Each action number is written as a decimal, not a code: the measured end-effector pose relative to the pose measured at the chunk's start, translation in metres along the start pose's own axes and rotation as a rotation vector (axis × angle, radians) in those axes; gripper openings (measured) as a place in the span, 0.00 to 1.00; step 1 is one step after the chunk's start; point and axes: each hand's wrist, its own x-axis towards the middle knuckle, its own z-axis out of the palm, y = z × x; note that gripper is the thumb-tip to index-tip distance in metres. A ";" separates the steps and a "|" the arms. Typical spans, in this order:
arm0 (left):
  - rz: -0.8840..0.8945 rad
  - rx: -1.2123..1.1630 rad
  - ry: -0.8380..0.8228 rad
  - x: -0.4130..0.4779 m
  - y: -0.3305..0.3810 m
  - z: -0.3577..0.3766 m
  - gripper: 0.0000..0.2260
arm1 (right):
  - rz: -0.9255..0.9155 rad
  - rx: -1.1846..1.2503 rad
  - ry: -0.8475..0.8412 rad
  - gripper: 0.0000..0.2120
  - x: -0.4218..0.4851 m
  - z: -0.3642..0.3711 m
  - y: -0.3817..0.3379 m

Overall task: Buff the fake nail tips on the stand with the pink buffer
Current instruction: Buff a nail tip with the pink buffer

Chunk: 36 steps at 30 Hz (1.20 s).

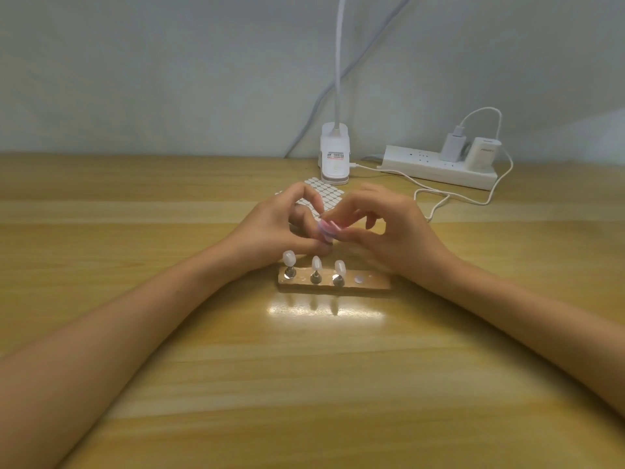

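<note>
From my remote seat I judged the job to be partway along at best. Three nail tips stood upright on their metal pegs in the wooden stand, which lay on the desk just in front of both hands. A fourth socket at the right of the row was empty. None of the three was being touched, and I could not tell from their surfaces whether any had been buffed.

The pink buffer was held in the air just behind the stand, between the two hands. The right hand pinched it, with its fingers curled down over the top and the thumb underneath. The left hand was curled as well, its fingers arched over and its thumb reaching in below the buffer. The pad hid the meeting point, so I could not tell whether that hand gripped the missing fourth tip or nothing at all. My guess was that one tip was being worked off the stand, which would leave the three standing ones to be checked or done.

Farther back lay a white sticker sheet, a lamp base and a power strip.
</note>
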 end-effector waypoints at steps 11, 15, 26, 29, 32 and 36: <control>0.007 -0.011 -0.016 0.003 -0.004 -0.001 0.18 | -0.053 -0.026 -0.015 0.05 -0.001 -0.001 -0.001; 0.013 -0.014 -0.015 0.004 -0.005 -0.001 0.18 | -0.029 -0.017 -0.014 0.05 0.000 -0.002 0.003; 0.012 -0.017 -0.015 0.003 -0.003 0.000 0.17 | -0.109 -0.041 -0.025 0.04 0.000 0.000 0.003; 0.014 -0.001 -0.010 0.003 -0.002 0.000 0.17 | -0.026 0.014 -0.015 0.05 0.001 -0.003 0.005; 0.016 0.000 -0.014 0.001 0.000 0.000 0.16 | -0.121 -0.038 -0.013 0.05 0.000 0.000 0.002; 0.005 -0.002 -0.011 0.000 0.001 0.001 0.17 | -0.032 -0.012 -0.010 0.05 0.001 -0.003 0.003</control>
